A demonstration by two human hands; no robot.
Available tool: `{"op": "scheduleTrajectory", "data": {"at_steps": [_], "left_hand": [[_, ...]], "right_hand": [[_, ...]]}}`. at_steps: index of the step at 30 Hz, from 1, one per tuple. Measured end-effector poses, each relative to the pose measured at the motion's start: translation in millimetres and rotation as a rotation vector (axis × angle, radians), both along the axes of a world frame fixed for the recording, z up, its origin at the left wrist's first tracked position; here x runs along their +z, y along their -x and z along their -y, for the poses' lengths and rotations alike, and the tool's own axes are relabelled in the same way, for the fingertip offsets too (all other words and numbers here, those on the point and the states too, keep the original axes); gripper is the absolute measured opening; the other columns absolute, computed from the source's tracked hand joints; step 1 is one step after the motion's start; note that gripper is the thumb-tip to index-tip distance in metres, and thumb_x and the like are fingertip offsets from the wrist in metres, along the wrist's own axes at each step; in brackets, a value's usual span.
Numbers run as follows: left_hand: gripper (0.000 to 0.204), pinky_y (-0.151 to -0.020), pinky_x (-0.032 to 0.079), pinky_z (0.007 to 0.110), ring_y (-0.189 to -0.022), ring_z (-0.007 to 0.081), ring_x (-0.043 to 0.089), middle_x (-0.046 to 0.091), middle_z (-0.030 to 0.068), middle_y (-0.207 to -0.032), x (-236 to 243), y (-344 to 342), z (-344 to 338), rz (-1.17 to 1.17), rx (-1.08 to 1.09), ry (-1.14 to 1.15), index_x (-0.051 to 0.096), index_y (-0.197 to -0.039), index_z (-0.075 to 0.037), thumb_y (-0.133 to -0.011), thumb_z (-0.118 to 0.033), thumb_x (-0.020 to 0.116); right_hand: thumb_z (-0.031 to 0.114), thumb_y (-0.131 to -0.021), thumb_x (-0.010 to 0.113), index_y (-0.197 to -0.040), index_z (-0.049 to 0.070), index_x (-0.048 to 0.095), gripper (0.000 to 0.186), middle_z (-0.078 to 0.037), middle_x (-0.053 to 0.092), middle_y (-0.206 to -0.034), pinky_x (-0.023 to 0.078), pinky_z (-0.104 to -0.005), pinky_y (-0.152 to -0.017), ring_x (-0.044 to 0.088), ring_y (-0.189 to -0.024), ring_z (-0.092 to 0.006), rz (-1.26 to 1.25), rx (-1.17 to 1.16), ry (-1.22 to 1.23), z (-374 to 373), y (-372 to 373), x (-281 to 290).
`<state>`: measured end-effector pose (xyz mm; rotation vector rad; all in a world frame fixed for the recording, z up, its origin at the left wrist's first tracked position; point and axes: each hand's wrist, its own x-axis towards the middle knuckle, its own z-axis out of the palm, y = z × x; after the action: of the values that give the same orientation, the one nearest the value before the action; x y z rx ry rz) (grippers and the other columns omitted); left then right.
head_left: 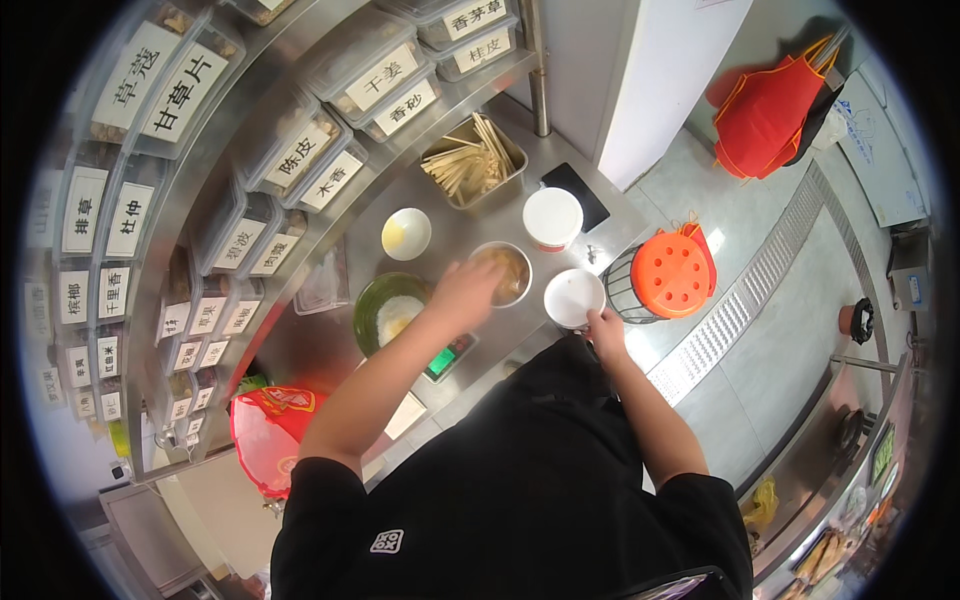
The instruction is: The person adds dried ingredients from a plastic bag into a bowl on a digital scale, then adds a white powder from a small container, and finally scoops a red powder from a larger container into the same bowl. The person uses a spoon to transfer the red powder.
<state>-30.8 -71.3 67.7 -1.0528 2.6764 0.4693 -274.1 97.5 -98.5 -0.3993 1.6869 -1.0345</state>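
Note:
My left hand reaches over a white tub with brownish contents, its blurred fingers at or inside the rim; I cannot tell what they touch. My right hand grips the edge of a white, shallow round lid or dish. Beside my left forearm sit a green bowl with white and pale yellow contents and a small green-lit device, likely a scale. A small white bowl holds something yellow. Behind the tubs is another white, closed tub.
Shelves of labelled clear boxes line the left and back. A metal container of sticks and a black slab stand on the steel counter. An orange-topped bin, red aprons and a floor drain are at right.

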Motion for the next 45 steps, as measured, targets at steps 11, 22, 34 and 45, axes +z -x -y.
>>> {"op": "scheduleTrajectory", "data": {"at_steps": [11, 22, 34, 45], "left_hand": [[0.052, -0.106, 0.043, 0.042, -0.128, 0.0331, 0.052, 0.055, 0.0117, -0.142, -19, -31, -42, -0.563, 0.356, -0.036, 0.061, -0.134, -0.012, -0.084, 0.0, 0.055], [0.045, -0.102, 0.048, 0.04, -0.122, 0.031, 0.061, 0.059, 0.021, -0.135, -51, -48, -35, -0.883, 0.9, -0.361, 0.051, -0.142, -0.002, -0.101, -0.021, 0.057], [0.067, -0.114, 0.04, 0.044, -0.136, 0.0445, 0.047, 0.041, 0.0318, -0.151, -47, -27, -31, -0.444, 0.608, -0.077, 0.033, -0.154, 0.0, -0.099, -0.028, 0.059], [0.108, -0.115, 0.024, 0.074, -0.155, 0.0494, 0.007, 0.01, 0.0248, -0.168, -16, 31, -35, -0.107, 0.317, 0.044, 0.017, -0.162, -0.009, -0.077, -0.039, 0.078]], "right_hand": [[0.005, -0.07, 0.075, -0.095, 0.006, 0.059, 0.03, -0.009, 0.06, -0.09, 0.047, -0.0411, -0.074, 0.058, -0.084, -0.0301, -0.981, 0.084, 0.76, 57, -42, 140], [0.006, -0.062, 0.076, -0.105, 0.013, 0.062, 0.046, -0.003, 0.062, -0.11, 0.041, -0.0438, -0.094, 0.057, -0.108, -0.0272, -1.216, 0.587, 0.931, 94, -92, 114], [0.029, -0.084, 0.077, -0.139, 0.01, 0.056, 0.062, -0.008, 0.053, -0.146, 0.032, -0.0482, -0.113, 0.047, -0.135, -0.0316, -1.04, 0.762, 0.841, 83, -66, 113], [0.03, -0.102, 0.058, -0.152, 0.002, 0.037, 0.062, -0.022, 0.046, -0.151, 0.031, -0.0483, -0.118, 0.041, -0.139, -0.0419, -0.429, 0.289, 0.358, 51, -65, 50]]}}
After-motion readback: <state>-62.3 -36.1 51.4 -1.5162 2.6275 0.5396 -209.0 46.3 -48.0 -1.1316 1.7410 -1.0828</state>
